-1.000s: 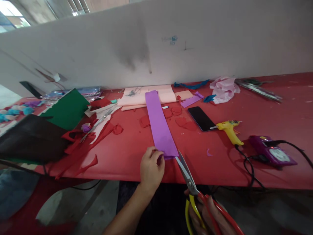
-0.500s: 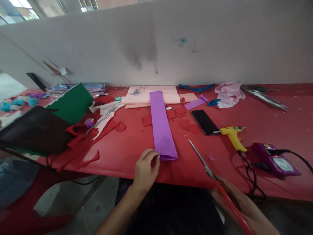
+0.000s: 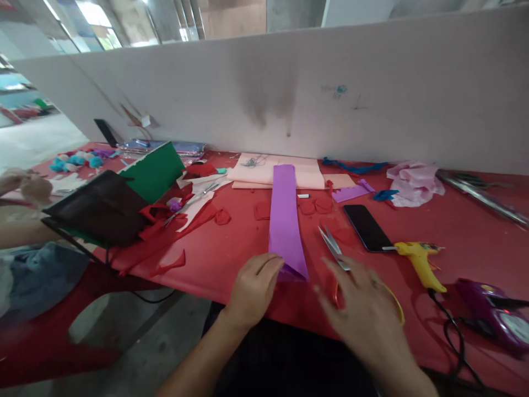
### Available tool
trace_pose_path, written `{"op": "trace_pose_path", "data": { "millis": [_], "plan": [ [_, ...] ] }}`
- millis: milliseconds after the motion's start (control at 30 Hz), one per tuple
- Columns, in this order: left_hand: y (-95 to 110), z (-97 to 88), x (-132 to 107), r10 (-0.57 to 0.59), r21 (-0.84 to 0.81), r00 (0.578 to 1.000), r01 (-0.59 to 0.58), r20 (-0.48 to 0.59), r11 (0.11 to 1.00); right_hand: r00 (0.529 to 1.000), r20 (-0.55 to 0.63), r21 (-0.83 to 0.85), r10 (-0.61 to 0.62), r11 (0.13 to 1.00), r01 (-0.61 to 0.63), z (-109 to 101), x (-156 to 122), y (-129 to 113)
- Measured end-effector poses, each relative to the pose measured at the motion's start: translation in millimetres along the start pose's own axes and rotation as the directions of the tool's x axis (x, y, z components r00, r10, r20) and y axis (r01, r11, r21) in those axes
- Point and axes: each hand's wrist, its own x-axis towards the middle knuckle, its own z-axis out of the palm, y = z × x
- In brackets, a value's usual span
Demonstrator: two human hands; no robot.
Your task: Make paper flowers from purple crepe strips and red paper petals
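A long folded strip of purple paper [image 3: 284,220] runs away from the table's front edge. My left hand [image 3: 255,288] is closed on its near left corner, thumb and fingers pinched together, and the layers gape a little there. To the right of the strip lies a pair of scissors [image 3: 334,248], blades pointing away from me, with a red and yellow handle partly hidden. Over that handle hovers my right hand [image 3: 361,311], slightly blurred, its fingers apart and nothing held in them.
Right of the scissors are a black phone [image 3: 367,227], a yellow glue gun [image 3: 419,262] and a purple power box [image 3: 494,314] with cords. Peach sheets [image 3: 312,172] lie behind. Red scraps, other scissors [image 3: 194,201] and a dark bag [image 3: 101,207] are left, beside another person's hands [image 3: 31,184].
My right hand has let go of the scissors, which now lie on the table beside the purple strip. My left hand still holds the strip's near end. The view has shifted left.
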Motion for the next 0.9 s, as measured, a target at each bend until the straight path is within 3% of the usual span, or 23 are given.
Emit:
{"op": "trace_pose_path", "data": {
  "millis": [67, 167, 300, 467, 567, 733, 800, 900],
  "plan": [
    [7, 3.2, 1, 0.070, 0.025, 0.997, -0.071, 0.010, 0.997, 0.997, -0.016, 0.182, -0.076, 0.980, 0.078, 5, 8, -23],
    [16, 4.3, 5, 0.084, -0.010, 0.996, -0.084, -0.011, 0.996, 0.998, -0.070, 0.288, -0.003, 0.957, 0.023, 23, 17, -40],
    [18, -7.0, 10, -0.065, -0.116, 0.988, 0.049, -0.138, 0.992, 0.986, -0.142, 0.348, 0.093, 0.937, -0.038, 44, 23, -28],
    [4, -28.2, 3, -0.109, -0.106, 0.968, 0.087, -0.227, 0.991, 0.920, -0.386, 0.213, -0.071, 0.963, 0.163, 39, 15, -2],
    [-3, -30.7, -20, -0.092, -0.079, 0.982, 0.080, -0.165, 0.994, 0.898, -0.393, 0.180, -0.200, 0.940, 0.288, 32, -1, 7],
    [-5, -30.3, -59, -0.111, -0.121, 0.992, 0.119, 0.068, 0.986, 0.918, -0.299, 0.160, -0.260, 0.935, 0.317, 32, -26, 13],
    [-9, -33.0, -55, -0.104, -0.156, 0.977, 0.134, 0.187, 0.979, 0.919, -0.302, 0.166, -0.251, 0.936, 0.310, 36, -31, 17],
    [-31, -29.7, -21, -0.151, -0.151, 0.950, 0.197, 0.272, 0.969, 0.913, -0.315, 0.185, -0.258, 0.927, 0.326, 46, -38, 22]
  ]
}}
